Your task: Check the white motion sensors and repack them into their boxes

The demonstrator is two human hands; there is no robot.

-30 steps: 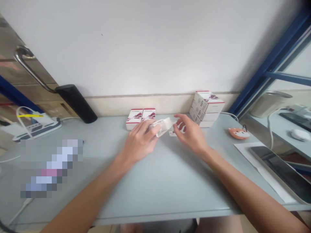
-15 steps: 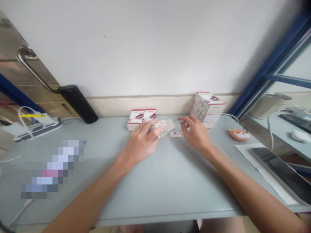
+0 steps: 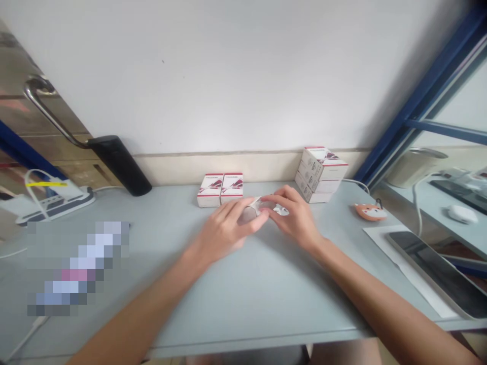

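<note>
White plastic piece held between left hand and right hand.

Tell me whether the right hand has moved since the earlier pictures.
Yes, leftward: the right hand now sits farther from the stacked white boxes.

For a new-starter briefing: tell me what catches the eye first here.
The left hand and right hand meet mid-desk around a small white piece. Just behind them stand red-and-white boxes, with a taller stack to the right. Farther right sits an orange fox-faced object.
</note>
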